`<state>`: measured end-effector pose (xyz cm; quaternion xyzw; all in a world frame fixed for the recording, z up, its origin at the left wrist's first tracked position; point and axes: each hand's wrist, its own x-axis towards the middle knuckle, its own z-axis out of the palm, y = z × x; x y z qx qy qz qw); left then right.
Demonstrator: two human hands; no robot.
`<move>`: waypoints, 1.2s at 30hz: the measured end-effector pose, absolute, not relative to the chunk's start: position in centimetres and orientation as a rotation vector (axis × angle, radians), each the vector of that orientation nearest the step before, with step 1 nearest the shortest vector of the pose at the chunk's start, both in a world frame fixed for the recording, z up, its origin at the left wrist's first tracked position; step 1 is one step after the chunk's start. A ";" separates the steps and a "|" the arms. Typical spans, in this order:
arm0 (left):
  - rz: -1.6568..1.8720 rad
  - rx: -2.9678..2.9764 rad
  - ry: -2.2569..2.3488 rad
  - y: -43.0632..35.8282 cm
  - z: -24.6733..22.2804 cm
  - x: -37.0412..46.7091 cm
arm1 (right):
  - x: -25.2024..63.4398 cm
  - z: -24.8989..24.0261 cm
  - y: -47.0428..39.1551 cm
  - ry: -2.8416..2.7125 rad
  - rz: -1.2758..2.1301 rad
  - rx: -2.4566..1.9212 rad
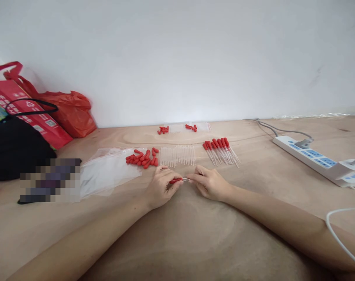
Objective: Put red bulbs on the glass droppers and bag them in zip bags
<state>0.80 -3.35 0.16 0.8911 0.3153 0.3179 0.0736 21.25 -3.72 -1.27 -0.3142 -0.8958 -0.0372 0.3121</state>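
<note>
My left hand [162,186] pinches a red rubber dropper bulb [175,180]. From the bulb's right end a clear dropper tube [185,179] runs into the closed fingers of my right hand [210,182]. How deep the tube sits in the bulb I cannot tell. Just beyond my left hand is a pile of loose red bulbs [142,158], partly on clear plastic bags [107,171]. A row of clear tubes [177,155] lies beyond both hands. To the right of that row, several droppers with red bulbs on their tubes [221,150] lie side by side.
Near the wall are more red bulbs [163,129] and a clear bag [177,127]. On the right sits a white power strip [309,154] with cords; a white cable [338,238] crosses my right forearm. Red bags [74,113], a black bag [19,144] and a blurred-out object [51,181] occupy the left.
</note>
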 end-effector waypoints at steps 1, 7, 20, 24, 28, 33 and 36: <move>0.950 2.679 0.943 -3.4 0.3 0.8 | 21.5 -1.2 -3.5 -2.370 -0.025 -0.801; 0.940 2.707 0.963 -3.2 0.4 0.6 | 22.7 -1.1 -2.8 -2.401 0.000 -0.785; 0.898 2.754 0.935 -3.7 0.0 0.8 | 21.3 -1.6 -3.9 -2.387 0.000 -0.813; 0.904 2.771 0.919 -3.6 -0.1 0.8 | 21.1 -1.8 -3.7 -2.398 0.039 -0.824; 0.898 2.785 0.909 -3.2 0.2 0.8 | 20.8 -1.3 -3.7 -2.422 0.041 -0.836; 0.915 2.797 1.057 -2.3 0.4 0.0 | 21.3 0.3 -3.4 -2.482 -0.162 -0.951; 0.948 2.773 1.240 -1.6 0.1 -1.0 | 23.0 0.7 -1.9 -2.296 -0.104 -1.153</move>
